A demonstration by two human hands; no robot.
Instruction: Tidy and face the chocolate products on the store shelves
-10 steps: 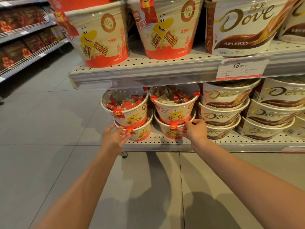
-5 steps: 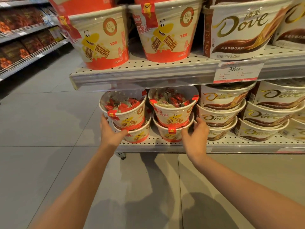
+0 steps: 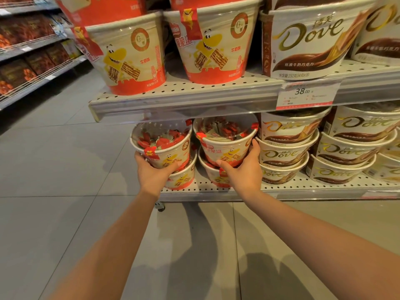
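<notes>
**Two hands on two top tubs, lower shelf**

Two stacks of red-and-cream wafer-chocolate tubs stood side by side at the left end of the lower shelf [image 3: 270, 187], each two tubs high. The left hand [image 3: 151, 173] cupped the left top tub [image 3: 165, 147] from its outer side and beneath, fingers curled round the base with fingertips showing at the front lower edge, so its grip was closed on that tub. The right hand [image 3: 243, 169] held the right top tub [image 3: 226, 142]: the thumb pressed on the front near the base, the fingers wrapped up the right wall towards the rim, a wide grip spread round the tub's curve. Both top tubs rested in the lower tubs [image 3: 184, 178] beneath them, clear lids showing red wrapped pieces inside.

Just beside the right hand, stacked Dove tubs [image 3: 285, 153] filled the rest of that shelf. On the upper shelf [image 3: 194, 98] stood larger wafer buckets [image 3: 132, 59] and a large Dove bucket [image 3: 307, 44], with a price tag [image 3: 307, 95] reading 38.00 on the rail.
</notes>
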